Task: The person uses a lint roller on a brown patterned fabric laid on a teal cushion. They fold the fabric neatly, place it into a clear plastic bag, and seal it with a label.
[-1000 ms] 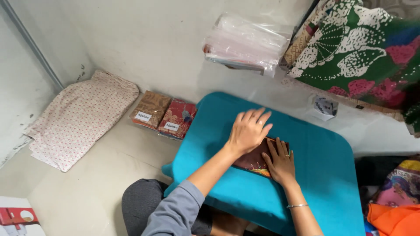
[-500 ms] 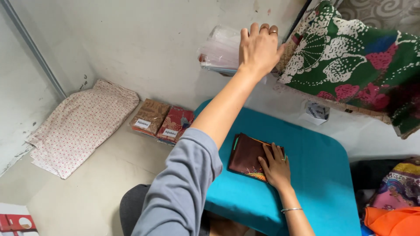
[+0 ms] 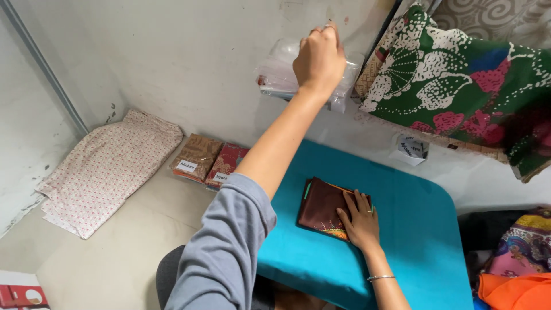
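Presently recorded: one folded dark-brown cloth with an orange patterned edge (image 3: 324, 206), lying flat on a teal cushioned board (image 3: 413, 229), long axis running from near-right to far-left. Right hand (image 3: 360, 221) rested open, palm down, on its right end. Left hand (image 3: 319, 60) was raised far up, fingers pinched on a stack of clear plastic bags (image 3: 281, 74) by the wall.

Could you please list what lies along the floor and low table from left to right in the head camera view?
Pale flowered cloth → brown packed cloth → red packed cloth → folded brown cloth on the teal table, with the right hand resting on it → orange cloth.
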